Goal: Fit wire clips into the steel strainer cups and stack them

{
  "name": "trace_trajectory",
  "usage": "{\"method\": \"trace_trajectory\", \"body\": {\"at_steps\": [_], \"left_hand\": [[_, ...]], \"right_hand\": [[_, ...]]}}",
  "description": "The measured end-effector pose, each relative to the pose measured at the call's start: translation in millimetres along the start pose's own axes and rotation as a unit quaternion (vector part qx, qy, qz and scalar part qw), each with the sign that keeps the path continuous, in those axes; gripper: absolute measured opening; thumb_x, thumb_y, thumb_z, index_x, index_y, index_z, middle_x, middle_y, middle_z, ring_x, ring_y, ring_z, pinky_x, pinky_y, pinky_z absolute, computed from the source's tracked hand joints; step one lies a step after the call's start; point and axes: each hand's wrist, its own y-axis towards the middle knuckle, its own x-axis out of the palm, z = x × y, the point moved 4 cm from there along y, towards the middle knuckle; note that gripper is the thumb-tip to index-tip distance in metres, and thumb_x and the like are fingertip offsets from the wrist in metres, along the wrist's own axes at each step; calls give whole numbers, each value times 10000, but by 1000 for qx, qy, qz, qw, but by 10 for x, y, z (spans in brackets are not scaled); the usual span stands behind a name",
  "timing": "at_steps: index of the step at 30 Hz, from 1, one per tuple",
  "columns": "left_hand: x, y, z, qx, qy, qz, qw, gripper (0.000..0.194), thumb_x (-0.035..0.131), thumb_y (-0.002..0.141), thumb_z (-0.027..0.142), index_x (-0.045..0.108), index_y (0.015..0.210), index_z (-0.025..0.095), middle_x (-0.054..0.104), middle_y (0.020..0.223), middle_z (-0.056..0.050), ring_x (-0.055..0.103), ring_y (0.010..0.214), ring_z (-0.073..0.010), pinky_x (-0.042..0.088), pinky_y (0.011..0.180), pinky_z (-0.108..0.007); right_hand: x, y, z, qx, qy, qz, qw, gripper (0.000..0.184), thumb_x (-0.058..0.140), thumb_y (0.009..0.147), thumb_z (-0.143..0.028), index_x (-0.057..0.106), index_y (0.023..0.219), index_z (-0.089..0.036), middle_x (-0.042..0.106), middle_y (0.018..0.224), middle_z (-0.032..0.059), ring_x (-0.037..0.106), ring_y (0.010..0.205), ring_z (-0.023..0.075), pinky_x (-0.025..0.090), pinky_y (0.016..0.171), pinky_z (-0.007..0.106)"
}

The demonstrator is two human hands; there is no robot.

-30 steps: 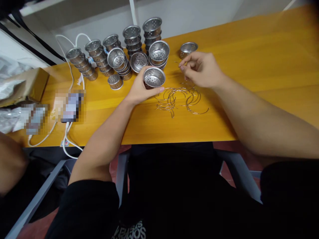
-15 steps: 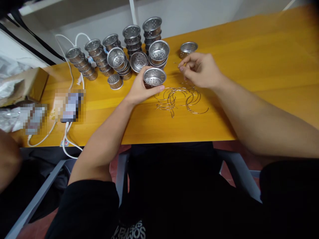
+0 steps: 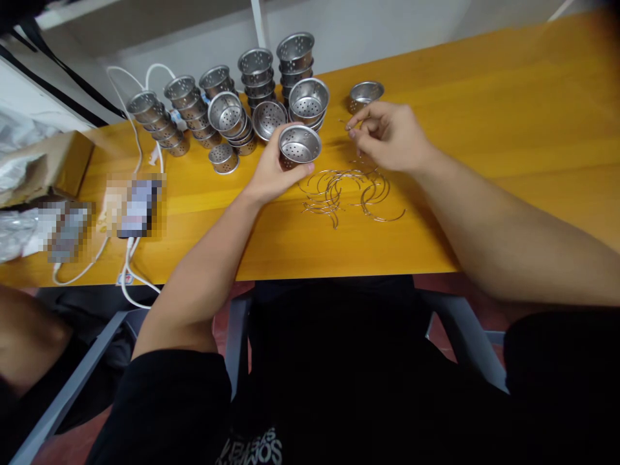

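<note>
My left hand is closed around a perforated metal cup, its open mouth tipped toward me. To the right, my right hand pinches a thin wire between thumb and fingertips; only a short end of it shows. Below both hands lies a loose heap of curved metal wires on the wooden table. A single perforated cup sits just behind my right hand.
Several stacks of perforated cups line the back of the table, with a small cup in front of them. On the left are a blurred phone, white cables and a cardboard box. Another person's limb shows at far left.
My left hand has raised the cup slightly and tipped its mouth more toward me. My right hand has barely moved. The limb at far left has shifted.
</note>
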Motion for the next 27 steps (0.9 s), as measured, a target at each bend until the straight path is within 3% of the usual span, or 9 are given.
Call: {"method": "trace_trajectory", "body": {"at_steps": [8,11,14,18,22,27], "left_hand": [[24,-39,-61,-11,3,16,1000,1316,1063,694,1158,648,1588,286,806,1405,-104,865,1413,-383,693,1344,-630],[26,-41,-97,-10,-3,17,1000,1330,1085,671,1145,633,1594,301,809,1435,-112,867,1397,-373,702,1318,-601],[21,-33,-87,12,-10,-2,1000,1315,1052,767,1121,609,1692,298,797,1544,-156,847,1472,-392,688,1348,-611],[5,-20,-42,7,-16,-22,1000,1359,977,793,1172,606,1760,292,770,1656,-185,825,1535,-410,657,1396,-628],[12,-19,-16,4,-6,-24,1000,1316,1016,774,1151,647,1703,295,780,1608,-164,809,1562,-424,628,1427,-650],[13,-27,-25,3,-1,-6,1000,1250,1065,754,1114,671,1599,281,800,1512,-146,824,1509,-413,653,1410,-639]], "right_hand": [[9,2,31,-9,-2,3,1000,585,919,1228,-829,815,1289,-257,734,768,25,608,602,220,585,651,414],[3,-2,21,-5,-6,4,1000,556,926,1232,-802,820,1291,-259,737,768,33,604,603,232,584,652,429],[-4,-3,14,2,-15,6,1000,516,926,1245,-765,827,1296,-262,757,792,37,615,614,228,620,678,430],[5,2,18,-4,-9,1,1000,592,915,1221,-846,816,1284,-266,751,789,33,613,612,223,586,647,424],[17,0,15,-15,2,5,1000,671,903,1195,-917,805,1266,-257,733,771,30,604,601,221,529,616,418],[11,-8,17,0,-14,2,1000,550,935,1239,-785,829,1291,-247,729,782,22,617,615,213,596,658,410]]}}
